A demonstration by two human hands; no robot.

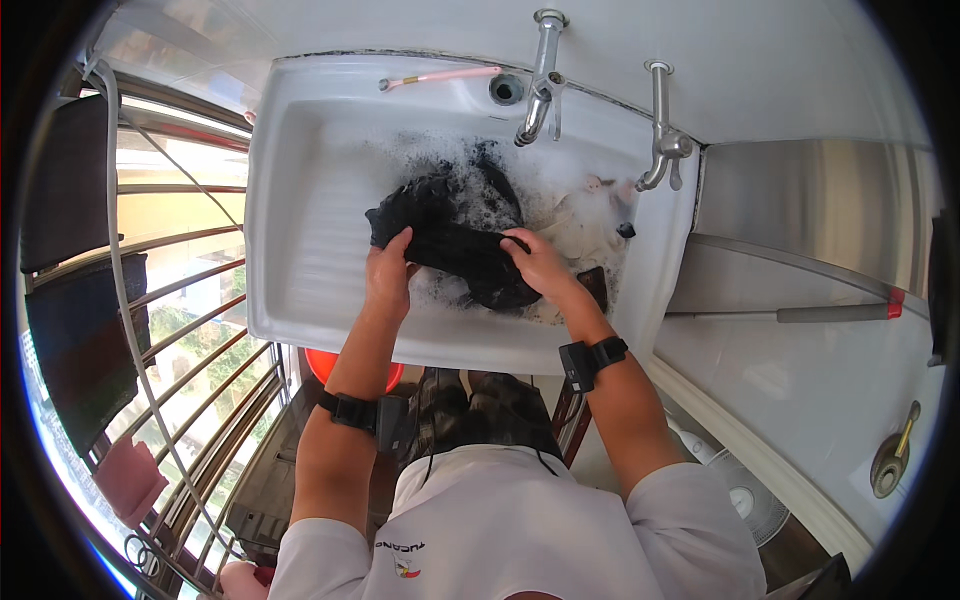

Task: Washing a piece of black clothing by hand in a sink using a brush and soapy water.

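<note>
Both my hands grip a wet black garment [455,250] over the soapy water, stretching a folded part of it between them. My left hand [388,268] is closed on its left end, thumb on top. At its right end, my right hand [540,263] pinches the cloth. More dark fabric bunches in the suds just beyond, and I cannot make out the garment's exact kind. To the right, pale cloth [580,225] lies soaking under foam. All of this is inside a white sink [290,290] with a ribbed slope at its left.
A pink-handled brush [440,77] rests on the sink's back ledge beside a round drain hole [506,90]. Two metal taps [545,80] reach over the basin. Window bars and hanging cloths [85,340] are at left; a red bucket [322,363] stands below the sink.
</note>
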